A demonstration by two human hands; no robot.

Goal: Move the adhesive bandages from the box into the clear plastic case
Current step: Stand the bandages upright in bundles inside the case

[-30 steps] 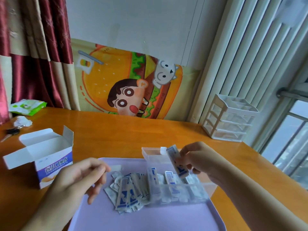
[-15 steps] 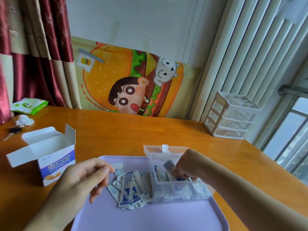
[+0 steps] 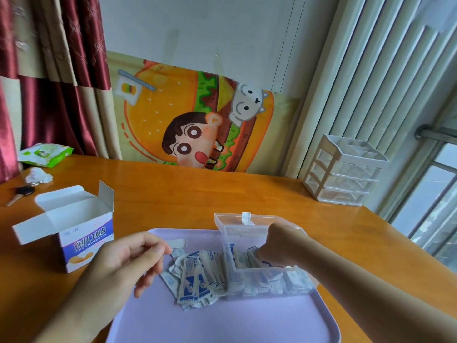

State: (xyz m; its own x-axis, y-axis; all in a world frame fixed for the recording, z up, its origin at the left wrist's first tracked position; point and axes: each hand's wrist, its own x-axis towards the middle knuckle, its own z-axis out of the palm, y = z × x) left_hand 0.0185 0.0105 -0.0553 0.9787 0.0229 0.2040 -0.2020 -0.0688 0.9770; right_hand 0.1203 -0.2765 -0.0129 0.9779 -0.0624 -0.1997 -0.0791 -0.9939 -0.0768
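Lower than a second before, the right hand [image 3: 279, 246] had sunk into the case [image 3: 262, 280], fingers curled on a bandage there. Loose bandages [image 3: 195, 276] lay heaped just left of the case, long axes roughly toward the person, nearest the empty, slack left hand [image 3: 128, 258].

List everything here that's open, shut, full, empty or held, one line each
box: flaps open, upright, looks empty.
clear plastic case: lid up, bandages inside.
loose bandages: heaped on the purple tray left of the case.
right hand: reaching into the case, fingers on bandages.
left hand: above the tray, loosely curled, holding nothing.
drawer unit: drawers shut.
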